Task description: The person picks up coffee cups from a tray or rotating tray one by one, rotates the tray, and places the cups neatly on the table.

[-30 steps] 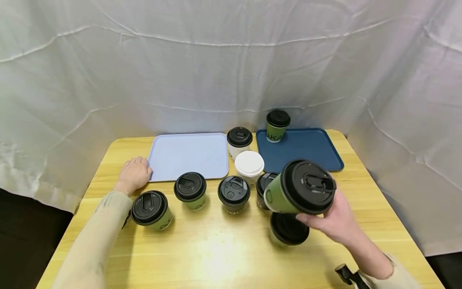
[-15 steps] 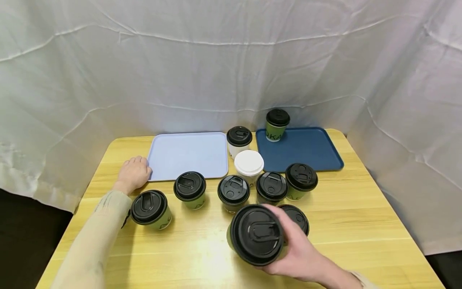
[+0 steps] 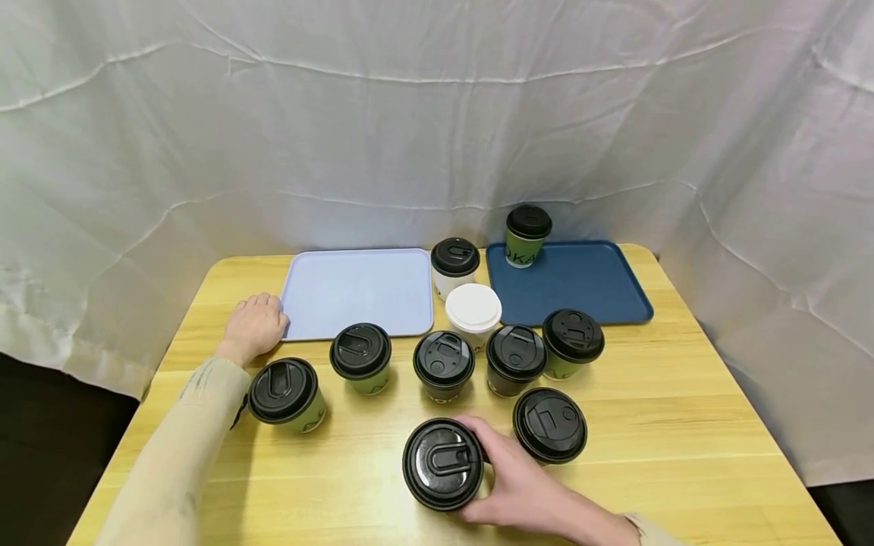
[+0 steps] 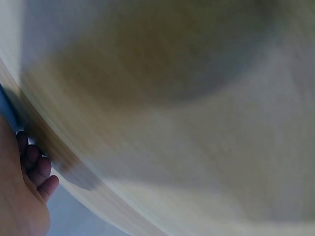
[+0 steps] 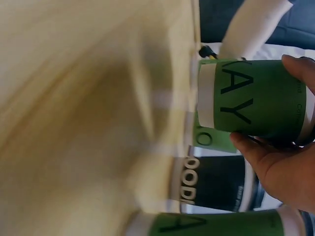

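Observation:
In the head view my right hand (image 3: 512, 485) holds a green paper coffee cup with a black lid (image 3: 442, 464) near the front of the table. The right wrist view shows thumb and fingers around the green cup (image 5: 261, 98), dark letters on its side; whether its base touches the tabletop I cannot tell. My left hand (image 3: 254, 327) rests on the table at the left edge of the pale blue tray (image 3: 358, 292), holding no cup. Closest to the right hand stands another black-lidded cup (image 3: 549, 426). A green cup (image 3: 287, 394) stands by the left forearm.
Several lidded cups stand mid-table, among them a green cup (image 3: 360, 358), a dark cup (image 3: 444, 364), a white-lidded cup (image 3: 473, 309) and a black-lidded white cup (image 3: 454, 265). A green cup (image 3: 527, 233) sits on the navy tray (image 3: 580, 280). Pale curtains surround the table.
My right hand has carried the green cup from the right side leftward and down toward the front middle, uncovering the cups behind it. The left hand has stayed put.

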The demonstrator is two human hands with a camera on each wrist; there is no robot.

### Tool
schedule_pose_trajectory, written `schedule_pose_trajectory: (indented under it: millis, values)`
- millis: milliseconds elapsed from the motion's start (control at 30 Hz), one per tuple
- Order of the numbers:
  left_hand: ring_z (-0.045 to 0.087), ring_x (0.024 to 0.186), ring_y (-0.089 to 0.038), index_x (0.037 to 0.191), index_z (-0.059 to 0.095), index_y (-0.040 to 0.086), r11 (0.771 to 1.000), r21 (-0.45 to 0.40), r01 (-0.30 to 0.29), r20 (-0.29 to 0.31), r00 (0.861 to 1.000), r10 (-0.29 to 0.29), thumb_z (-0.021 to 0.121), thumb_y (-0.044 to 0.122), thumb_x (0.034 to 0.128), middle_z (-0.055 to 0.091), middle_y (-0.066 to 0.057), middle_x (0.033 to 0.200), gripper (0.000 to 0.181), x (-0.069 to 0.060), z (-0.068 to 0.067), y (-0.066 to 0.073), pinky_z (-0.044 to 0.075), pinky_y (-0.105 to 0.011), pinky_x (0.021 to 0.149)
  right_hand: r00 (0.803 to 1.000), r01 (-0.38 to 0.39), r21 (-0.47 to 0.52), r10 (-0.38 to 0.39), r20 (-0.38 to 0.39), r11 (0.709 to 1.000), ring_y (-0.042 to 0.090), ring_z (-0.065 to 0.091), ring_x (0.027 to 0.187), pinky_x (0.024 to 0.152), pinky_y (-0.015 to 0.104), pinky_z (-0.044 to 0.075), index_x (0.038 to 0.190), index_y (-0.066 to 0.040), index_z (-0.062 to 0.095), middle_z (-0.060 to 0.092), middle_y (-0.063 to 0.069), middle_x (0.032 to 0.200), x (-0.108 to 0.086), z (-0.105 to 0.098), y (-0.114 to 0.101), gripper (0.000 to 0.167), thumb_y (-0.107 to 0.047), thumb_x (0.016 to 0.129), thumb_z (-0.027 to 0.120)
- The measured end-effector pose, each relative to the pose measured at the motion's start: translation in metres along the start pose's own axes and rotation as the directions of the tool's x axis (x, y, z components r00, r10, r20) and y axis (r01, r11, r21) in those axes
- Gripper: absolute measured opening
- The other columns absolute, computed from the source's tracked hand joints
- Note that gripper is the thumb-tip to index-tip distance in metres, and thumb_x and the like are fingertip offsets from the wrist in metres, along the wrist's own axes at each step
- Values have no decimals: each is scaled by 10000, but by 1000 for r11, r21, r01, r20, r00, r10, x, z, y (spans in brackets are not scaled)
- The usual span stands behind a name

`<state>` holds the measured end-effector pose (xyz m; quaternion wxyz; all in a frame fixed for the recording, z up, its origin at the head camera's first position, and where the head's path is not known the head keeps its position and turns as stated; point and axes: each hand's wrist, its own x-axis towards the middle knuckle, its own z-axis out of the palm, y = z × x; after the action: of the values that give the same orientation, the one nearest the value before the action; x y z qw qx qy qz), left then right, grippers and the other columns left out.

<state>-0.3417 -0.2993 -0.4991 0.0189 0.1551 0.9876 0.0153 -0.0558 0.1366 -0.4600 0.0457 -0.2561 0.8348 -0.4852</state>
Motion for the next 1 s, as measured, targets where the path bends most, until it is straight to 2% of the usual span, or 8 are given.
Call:
schedule_pose_trajectory:
  millis: [200,333,533,633,733,833,1000]
  values:
    - [510,1134,-470,1108,501,-77,1000,-2,1,-2,1000,-1,348,217,1036,531,-295,1198,339,0,-1,1,389,-608,987,998,-65,17,64,23,998,146,614,1262,1099,454,466,1481,-264,417,614,-102,1385,3,12,12,1005,-76,644,940]
    - [510,1134,-468,1112,501,-77,1000,-7,0,-3,1000,0,342,215,1037,530,-290,1193,340,0,0,2,389,-608,987,994,-106,17,106,15,994,160,618,1257,1101,489,458,1484,-239,415,631,-70,1375,4,14,16,993,-122,660,956]
    - [511,1122,-466,1093,497,-72,1000,-3,3,-4,1000,-3,342,215,1036,532,-291,1182,331,0,0,1,390,-605,979,991,-135,28,134,17,991,156,621,1249,1099,489,459,1494,-226,405,635,-59,1369,7,14,16,1002,-134,663,957]
    - [511,1121,-468,1080,496,-69,1000,-4,0,-7,1000,0,344,212,1033,533,-291,1176,323,0,1,1,391,-606,975,990,-142,-9,142,13,990,178,602,1276,1093,517,458,1534,-249,368,613,-54,1404,6,13,14,1066,-170,656,968]
    - [515,1114,-465,1053,500,-57,1000,-5,-2,-17,1000,2,350,210,1030,537,-282,1155,306,1,3,-1,393,-604,966,993,-121,-41,122,4,992,221,515,1393,1128,554,406,1595,-232,293,516,-32,1536,5,11,10,1169,-215,648,977]
    - [518,1108,-466,1026,502,-42,1000,-5,-3,-27,1000,3,358,210,1029,539,-274,1134,290,2,5,-3,391,-607,957,996,-90,-61,89,-16,994,248,382,1500,1146,582,359,1641,-212,214,355,-45,1658,3,6,2,1251,-262,652,979]
    - [518,1102,-464,1014,497,-33,1000,-8,-1,-29,1000,1,362,213,1031,538,-268,1125,281,2,5,-3,389,-607,951,998,-48,-78,45,-42,996,245,332,1529,1134,596,372,1656,-254,192,273,-83,1693,0,-6,-15,1255,-321,675,972]
